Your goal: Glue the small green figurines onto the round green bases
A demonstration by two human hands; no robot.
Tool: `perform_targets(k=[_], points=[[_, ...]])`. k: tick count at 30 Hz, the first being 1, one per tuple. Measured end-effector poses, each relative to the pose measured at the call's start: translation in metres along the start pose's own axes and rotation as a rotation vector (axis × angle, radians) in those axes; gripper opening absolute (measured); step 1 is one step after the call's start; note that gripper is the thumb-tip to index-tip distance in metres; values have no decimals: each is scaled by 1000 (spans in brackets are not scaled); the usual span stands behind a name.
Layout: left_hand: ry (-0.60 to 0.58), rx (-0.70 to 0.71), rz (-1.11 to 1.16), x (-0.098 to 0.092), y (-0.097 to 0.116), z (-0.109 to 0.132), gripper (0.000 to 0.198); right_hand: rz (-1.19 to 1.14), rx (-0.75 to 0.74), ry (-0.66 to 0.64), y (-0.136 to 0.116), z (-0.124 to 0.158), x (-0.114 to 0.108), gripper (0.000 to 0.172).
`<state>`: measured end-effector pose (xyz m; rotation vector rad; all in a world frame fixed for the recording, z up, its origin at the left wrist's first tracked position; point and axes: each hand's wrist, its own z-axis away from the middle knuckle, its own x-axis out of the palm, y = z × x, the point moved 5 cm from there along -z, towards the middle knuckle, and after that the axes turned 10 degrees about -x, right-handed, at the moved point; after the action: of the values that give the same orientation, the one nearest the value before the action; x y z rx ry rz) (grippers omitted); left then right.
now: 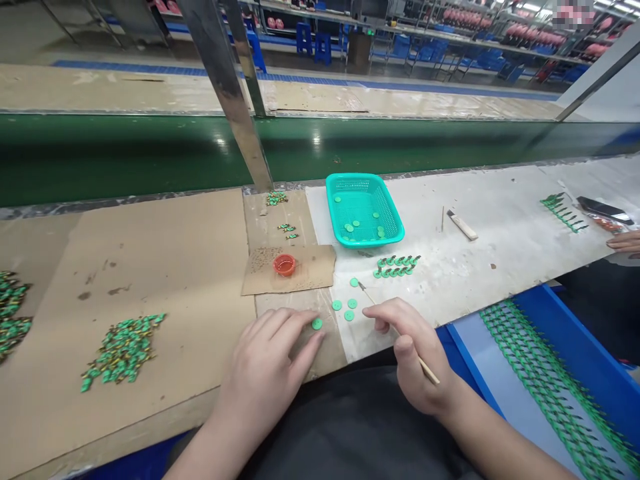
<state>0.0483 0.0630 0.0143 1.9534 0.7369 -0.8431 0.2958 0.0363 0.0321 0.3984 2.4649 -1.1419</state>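
My left hand (273,357) is low over the cardboard, thumb and forefinger closed on the edges of a small round green disc (317,324). A thin paintbrush (429,372) with a pale wooden handle is gripped in my right hand (417,350). Its dark tip points at another green disc (355,283); whether they touch I cannot tell. Several loose discs (349,315) lie between my hands. Behind them stand two rows of green discs with dark pieces upright on them (397,267). A small red cup (285,265) of liquid sits on a cardboard piece (314,275).
A turquoise basket (365,241) with a few discs stands at the back. Piles of small green-and-gold pieces (123,350) lie left. A scraper-like tool (463,225) rests right. A blue bin (565,327) holds rows of green parts. Another person's hand (625,241) shows at far right.
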Motion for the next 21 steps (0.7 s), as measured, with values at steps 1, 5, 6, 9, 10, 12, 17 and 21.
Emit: perform_targets(k=[1,5,6,9,10,12,17,21], points=[[-1,24,-7,-3,3,2,17,2,12,14,0,-2,0,43],[-14,133,-78,-7,15,12,16,5,48,66,1,-17,3,26],[-16,141,-90,-7,16,14,18,-11,39,74,2,-22,5,29],[-39,139,-98,-7,13,17,23,-53,-19,101,2,-44,14,27],[-50,138,-99,-7,11,18,25,-58,-36,116,3,-52,19,25],[-67,139,-91,-8,6,17,28,-58,-43,131,4,-71,31,23],[-61,150,-67,-6,-3,19,36,-5,-56,74,8,-115,66,9],[5,135,-55,2,-5,27,26,92,-110,-30,12,-130,85,15]])
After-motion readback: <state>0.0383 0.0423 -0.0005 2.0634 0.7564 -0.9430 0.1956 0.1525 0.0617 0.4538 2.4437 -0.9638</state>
